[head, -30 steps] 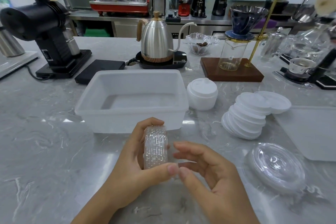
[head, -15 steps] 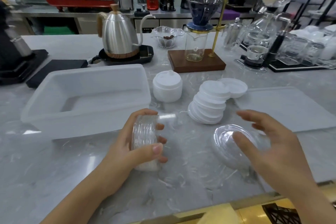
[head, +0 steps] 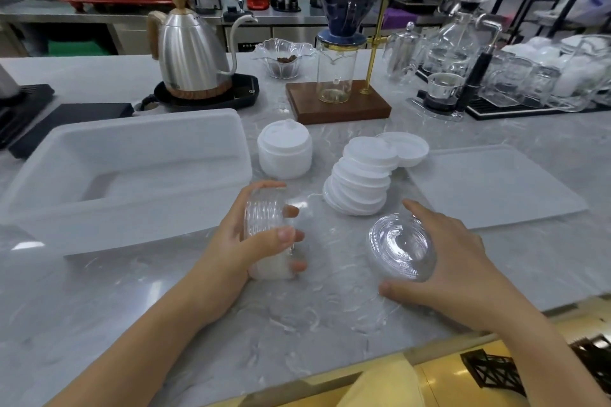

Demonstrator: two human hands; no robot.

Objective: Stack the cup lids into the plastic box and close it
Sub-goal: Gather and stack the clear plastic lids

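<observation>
My left hand [head: 244, 248] grips a stack of clear cup lids [head: 264, 225] held on edge, just in front of the open white plastic box [head: 139, 215]. My right hand [head: 453, 261] closes around a second pile of clear domed lids [head: 401, 246], tilted up off the counter. A leaning stack of flat white lids [head: 360, 182] sits behind it, and an upright stack of white sip lids [head: 285, 150] stands beside the box's right end. The box's flat translucent cover [head: 496, 185] lies on the counter to the right.
Behind the lids stand a steel gooseneck kettle [head: 188, 53] on its black base, a glass dish of beans [head: 285, 58], a pour-over stand on a wooden block [head: 337, 106] and glassware [head: 529, 76] at far right. The counter's front edge [head: 330, 377] runs just below my forearms.
My right hand left the stack in my left hand, swung right and took hold of the clear domed lids, tipping them up. The view shifted right.
</observation>
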